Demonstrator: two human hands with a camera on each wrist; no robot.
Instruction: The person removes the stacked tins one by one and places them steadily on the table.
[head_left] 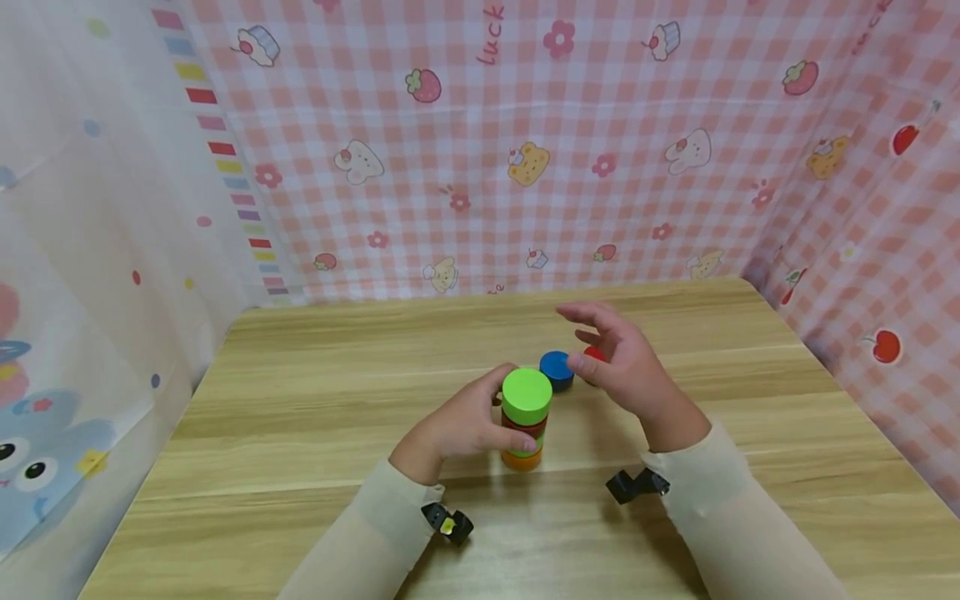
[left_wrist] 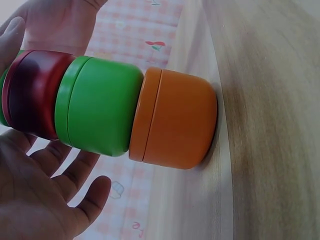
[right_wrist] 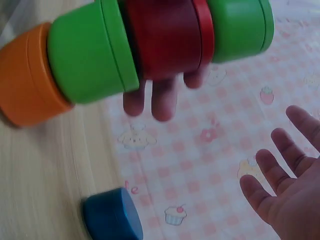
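Several round, lidded toy jars stand in an upright stack on the table: an orange jar (left_wrist: 175, 120) at the bottom, then a green jar (left_wrist: 102, 107), a dark red jar (right_wrist: 167, 40) and another green jar (head_left: 527, 393) on top. My left hand (head_left: 472, 421) grips the stack around the dark red jar, thumb in front and fingertips (right_wrist: 164, 102) showing behind it. To the right, my right hand (head_left: 618, 367) hovers with fingers spread, holding nothing. Near its thumb is a blue jar (head_left: 557, 372). A red piece (head_left: 595, 354) is partly hidden behind that hand.
The wood-grain table (head_left: 315, 433) lies beneath everything. A pink checked cloth (head_left: 465, 167) hangs along its back edge and right side, and a pale patterned cloth (head_left: 90, 208) hangs at the left. Both wrists carry small black cameras (head_left: 448, 523).
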